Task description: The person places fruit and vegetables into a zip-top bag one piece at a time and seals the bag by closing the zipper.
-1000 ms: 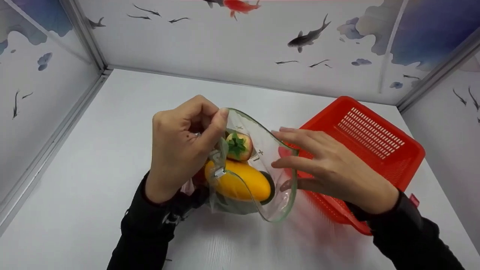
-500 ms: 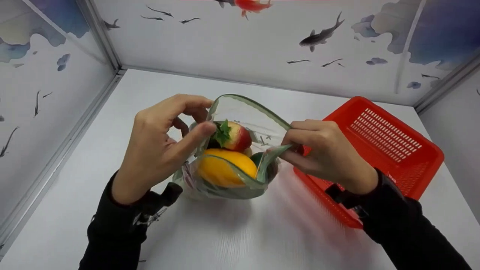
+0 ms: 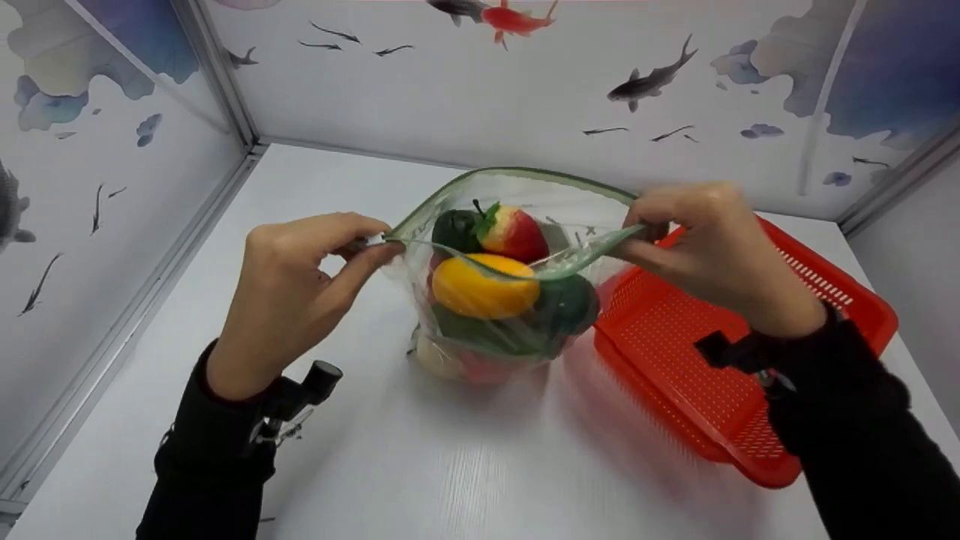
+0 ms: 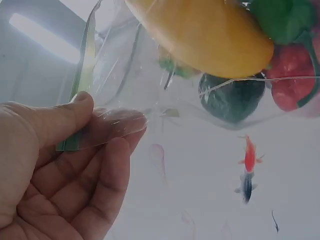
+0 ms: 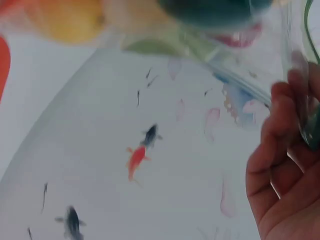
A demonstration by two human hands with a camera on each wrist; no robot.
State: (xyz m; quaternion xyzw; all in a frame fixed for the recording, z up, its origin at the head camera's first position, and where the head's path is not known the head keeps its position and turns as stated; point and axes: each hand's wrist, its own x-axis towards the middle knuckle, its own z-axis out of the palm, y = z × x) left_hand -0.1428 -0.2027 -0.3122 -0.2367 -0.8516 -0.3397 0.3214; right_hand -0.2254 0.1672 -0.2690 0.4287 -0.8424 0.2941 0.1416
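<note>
A clear zipper bag with a green rim, its mouth spread, hangs between both hands. My left hand pinches the left corner of the rim by a small white slider. On the other side my right hand pinches the right corner. Inside lie a yellow oval fruit, a red and yellow strawberry-like fruit with green leaves, and dark green round pieces. A green-stemmed pepper shows through the plastic in the left wrist view. The lower contents are blurred by the plastic.
A red perforated basket stands on the white table at the right, partly under the right arm. Panels with painted fish enclose the table at the back and both sides.
The right hand first reached out with spread fingers, then took the rim. The left hand let go of its grip and now pinches the left corner. The bag is spread wider and its contents shifted.
</note>
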